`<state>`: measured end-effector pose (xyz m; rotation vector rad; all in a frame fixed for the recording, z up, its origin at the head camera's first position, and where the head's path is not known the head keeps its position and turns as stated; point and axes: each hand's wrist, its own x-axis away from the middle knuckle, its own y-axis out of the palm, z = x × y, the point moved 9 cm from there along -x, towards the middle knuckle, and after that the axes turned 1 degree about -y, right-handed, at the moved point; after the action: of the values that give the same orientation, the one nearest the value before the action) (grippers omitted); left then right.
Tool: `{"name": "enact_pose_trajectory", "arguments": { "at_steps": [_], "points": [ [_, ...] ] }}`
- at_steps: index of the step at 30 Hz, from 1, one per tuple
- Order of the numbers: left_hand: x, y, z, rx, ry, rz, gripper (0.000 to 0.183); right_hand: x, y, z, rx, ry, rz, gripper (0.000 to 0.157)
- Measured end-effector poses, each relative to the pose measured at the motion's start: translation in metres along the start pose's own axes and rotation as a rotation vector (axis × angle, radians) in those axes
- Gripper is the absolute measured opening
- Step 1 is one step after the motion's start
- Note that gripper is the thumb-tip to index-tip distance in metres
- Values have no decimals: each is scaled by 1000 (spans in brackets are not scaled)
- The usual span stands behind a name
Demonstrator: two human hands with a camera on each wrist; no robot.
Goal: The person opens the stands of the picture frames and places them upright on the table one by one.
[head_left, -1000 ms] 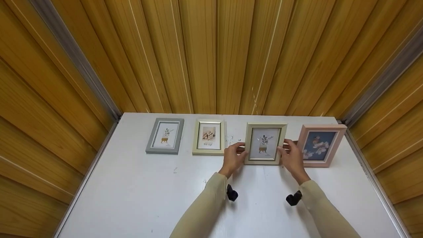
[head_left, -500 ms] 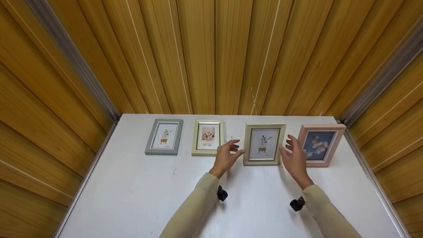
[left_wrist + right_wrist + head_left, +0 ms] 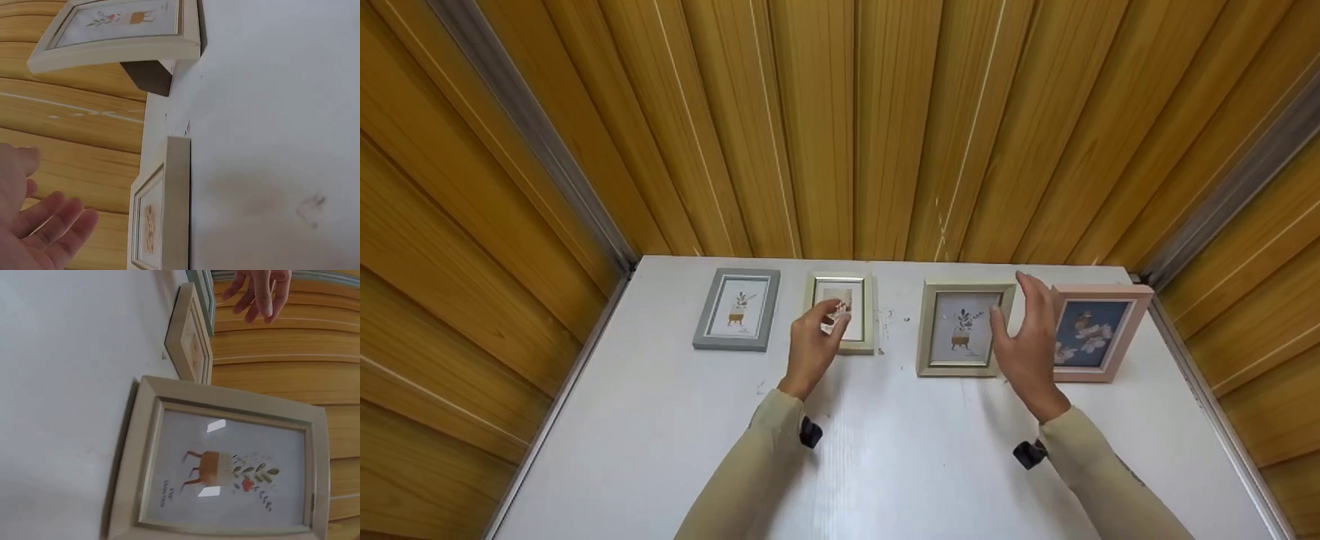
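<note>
My left hand (image 3: 814,341) hovers in front of the small cream photo frame (image 3: 867,315), fingers loosely bent and holding nothing, covering part of its picture. In the left wrist view the fingers (image 3: 56,222) hang clear of that frame. My right hand (image 3: 1027,345) is raised with straight fingers, between the larger cream photo frame (image 3: 960,330) and the pink photo frame (image 3: 1091,336). Its thumb overlaps the larger frame's right edge in the head view. That larger frame holds a potted-plant picture and stands upright, a dark back support (image 3: 149,79) showing behind it.
A grey photo frame (image 3: 736,309) is at the left end of the row on the white table (image 3: 885,465). Wood-look panel walls (image 3: 855,127) rise behind and on both sides. Each wrist carries a small black camera (image 3: 810,433).
Both hands have let go of the larger cream frame. My left hand has moved left to the small cream frame, while the right has opened and stays near the larger one's right edge.
</note>
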<state>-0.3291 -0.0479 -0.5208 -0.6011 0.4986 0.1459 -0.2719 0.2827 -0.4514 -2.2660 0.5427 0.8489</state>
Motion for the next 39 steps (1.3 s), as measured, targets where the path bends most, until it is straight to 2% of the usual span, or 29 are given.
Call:
{"name": "enact_pose_trajectory", "arguments": {
  "at_steps": [4,7,13,17,21,24,26,29,32,39],
  "points": [
    [-4,-18,-16,-91,-24,79,30,-17,10,-34,-26,-95,49,59],
    [-6,-27,-28,-153,-64,114,32,-27,25,-59,-63,-152,42,57],
    [-13,-31,-45,-233,-149,97,38,-35,66,-109,-129,-274,-26,56],
    [-18,-27,-56,-250,-224,63,43,-34,99,-123,-169,-279,-106,58],
    [-19,-19,-69,-244,-336,3,48,-30,137,-114,-172,-168,-243,64],
    [-18,-13,-78,-239,-420,-41,52,-24,167,-97,-154,-21,-369,69],
    [-19,-10,-82,-241,-454,-59,53,-21,184,-82,-146,84,-433,71],
    [-21,-6,-86,-250,-474,-76,54,-15,206,-61,-109,221,-498,72],
    [-24,-2,-90,-270,-477,-90,55,-8,222,-44,-73,320,-543,72],
    [-29,4,-102,-278,-510,-135,56,7,250,-17,22,480,-626,73]
  ]
}}
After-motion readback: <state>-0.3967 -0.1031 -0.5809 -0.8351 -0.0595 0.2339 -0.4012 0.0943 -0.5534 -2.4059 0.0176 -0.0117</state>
